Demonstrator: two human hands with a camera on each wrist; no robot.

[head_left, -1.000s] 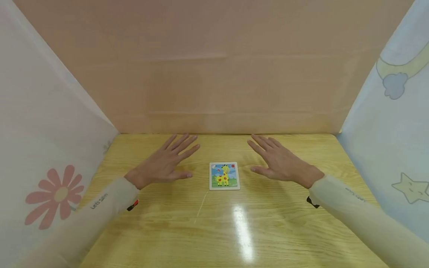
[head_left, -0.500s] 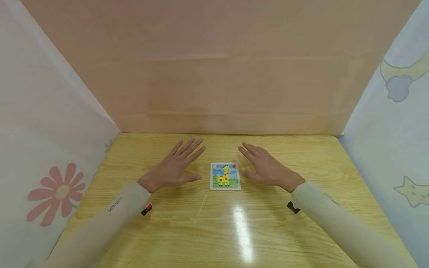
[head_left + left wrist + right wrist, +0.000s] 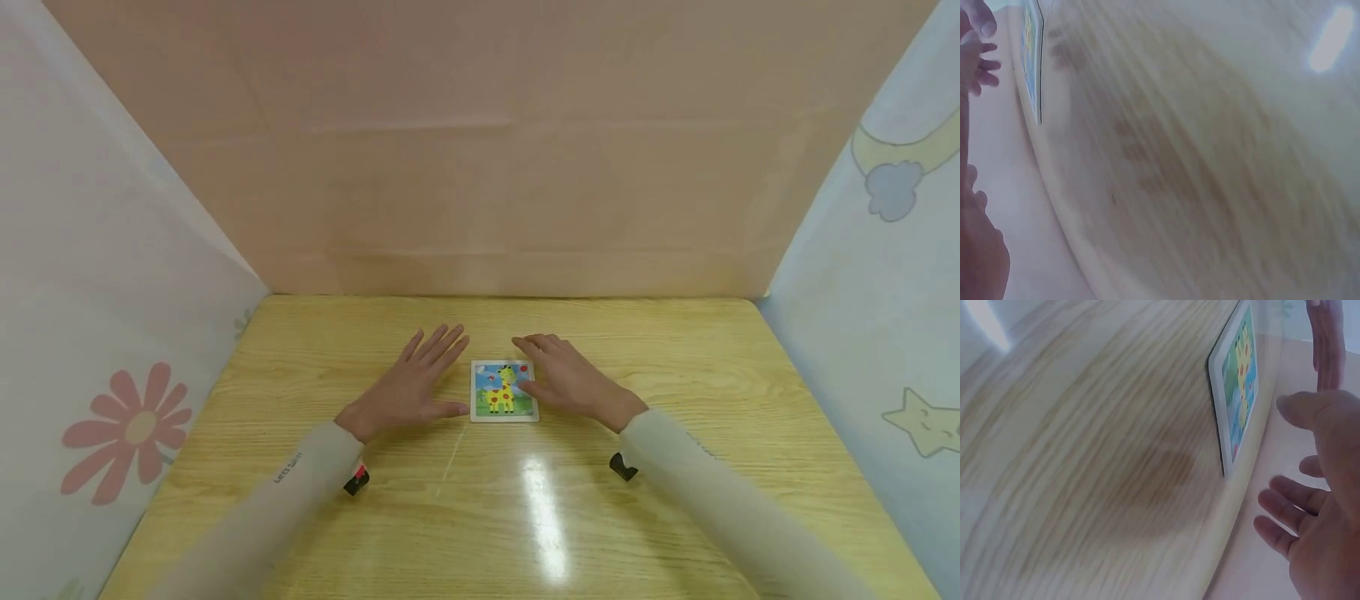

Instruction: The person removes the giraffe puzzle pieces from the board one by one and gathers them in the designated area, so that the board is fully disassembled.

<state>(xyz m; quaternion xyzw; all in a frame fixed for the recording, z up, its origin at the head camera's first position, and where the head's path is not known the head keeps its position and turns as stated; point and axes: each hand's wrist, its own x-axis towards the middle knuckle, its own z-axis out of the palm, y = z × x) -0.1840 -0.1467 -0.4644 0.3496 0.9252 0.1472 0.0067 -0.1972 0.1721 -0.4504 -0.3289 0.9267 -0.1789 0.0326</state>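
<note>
A square picture puzzle board with a white border and a yellow giraffe lies flat on the wooden table. My left hand is at its left side, fingers spread and straight, thumb tip near the lower left edge. On the right, my right hand hovers over the board's right edge, fingers loosely bent, holding nothing. The right wrist view shows a gap between the right hand and the board. In the left wrist view only part of the left hand shows at the edge.
An orange-brown backdrop rises behind the table. White cloth walls stand at both sides, the left with a pink flower, the right with a star. A bright light reflection lies on the tabletop in front of the board.
Both hands have moved inward toward the puzzle board from either side, and a little nearer to me. The right fingers have come over its right edge. The board has stayed in place.
</note>
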